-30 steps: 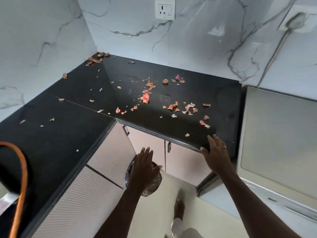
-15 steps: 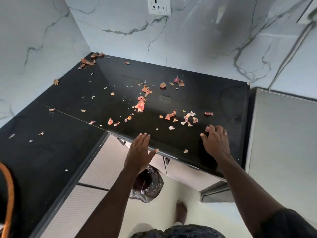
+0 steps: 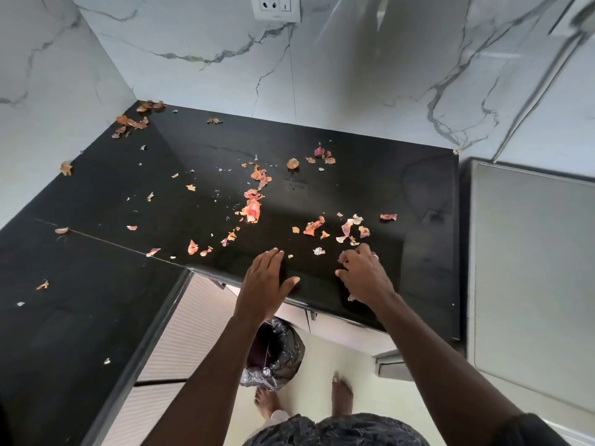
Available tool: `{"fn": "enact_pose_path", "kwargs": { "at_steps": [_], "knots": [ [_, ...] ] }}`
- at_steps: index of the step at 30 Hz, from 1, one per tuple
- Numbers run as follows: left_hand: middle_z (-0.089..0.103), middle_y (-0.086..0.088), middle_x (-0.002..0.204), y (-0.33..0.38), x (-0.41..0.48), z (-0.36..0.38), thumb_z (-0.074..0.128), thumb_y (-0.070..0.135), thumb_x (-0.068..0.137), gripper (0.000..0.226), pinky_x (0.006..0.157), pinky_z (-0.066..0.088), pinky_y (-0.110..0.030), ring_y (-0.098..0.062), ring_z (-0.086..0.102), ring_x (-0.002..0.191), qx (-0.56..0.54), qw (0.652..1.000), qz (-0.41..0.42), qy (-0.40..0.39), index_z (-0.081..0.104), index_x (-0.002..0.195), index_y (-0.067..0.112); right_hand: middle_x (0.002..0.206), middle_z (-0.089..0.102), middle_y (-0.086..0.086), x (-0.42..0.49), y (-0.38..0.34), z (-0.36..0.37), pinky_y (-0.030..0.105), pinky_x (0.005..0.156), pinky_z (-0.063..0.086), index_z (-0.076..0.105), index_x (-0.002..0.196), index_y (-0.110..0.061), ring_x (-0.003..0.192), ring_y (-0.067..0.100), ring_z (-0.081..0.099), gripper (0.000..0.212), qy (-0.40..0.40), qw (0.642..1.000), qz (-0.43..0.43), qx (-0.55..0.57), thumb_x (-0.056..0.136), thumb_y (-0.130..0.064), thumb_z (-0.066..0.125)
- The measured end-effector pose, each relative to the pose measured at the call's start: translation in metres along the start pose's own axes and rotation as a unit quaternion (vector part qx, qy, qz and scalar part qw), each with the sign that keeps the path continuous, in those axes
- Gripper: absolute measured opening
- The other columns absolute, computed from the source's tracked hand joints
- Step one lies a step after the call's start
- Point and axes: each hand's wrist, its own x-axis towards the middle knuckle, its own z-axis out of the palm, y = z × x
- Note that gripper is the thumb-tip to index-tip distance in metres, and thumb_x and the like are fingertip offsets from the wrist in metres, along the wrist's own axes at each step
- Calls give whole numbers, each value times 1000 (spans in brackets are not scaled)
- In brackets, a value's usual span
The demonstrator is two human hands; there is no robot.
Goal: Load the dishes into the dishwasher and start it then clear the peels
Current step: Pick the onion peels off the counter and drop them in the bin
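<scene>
While left hand (image 3: 265,278) lies flat, fingers straight, at glossy black desk (image 3: 370,181) edge, right hand (image 3: 363,275) curls fingers on surface; whether gripping anything, cannot tell. Just beyond both hands, orange-pink papery peels (image 3: 252,209) lie scattered.

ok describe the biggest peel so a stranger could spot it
Find the black counter below the white wall socket. Near its middle, a line of peels runs toward the front edge. The biggest peel sits midway along it: a bright pink-orange piece, far larger than its neighbours.
</scene>
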Motion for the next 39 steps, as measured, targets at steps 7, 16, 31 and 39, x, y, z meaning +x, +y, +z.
{"fn": "enact_pose_path", "kwargs": {
  "at_steps": [7,16,31,39],
  "knots": [
    [47,-3,140,2,30,-12,69,41,91,70,108,46,-38,-19,43,130,-51,998,12,-46,41,148,13,141,35,6,-19,12,-2,39,95,51,29,154,-23,121,28,50,104,-48,997,43,-35,71,-44,88],
    [48,-4,134,18,45,-3,73,30,90,65,110,43,-36,-17,45,127,-73,990,27,-115,46,146,10,117,48,3,-9,-19,19,31,72,51,55,128,-17,91,17,52,38,20,1000,10,5,92,-15,68],
    [69,-23,121,37,45,-9,35,53,105,63,105,49,-42,-33,66,116,-739,576,-327,-123,63,126,1,88,58,-7,-12,-88,6,15,58,48,71,90,-15,73,9,59,25,86,991,-72,68,103,-16,50],
    [65,-25,127,27,50,-14,35,46,107,57,111,43,-49,-36,63,121,-773,489,-356,-194,56,135,1,98,63,0,-6,-114,17,28,70,58,70,106,-15,81,12,63,15,42,986,-162,-25,95,-11,61]
  ]
}}
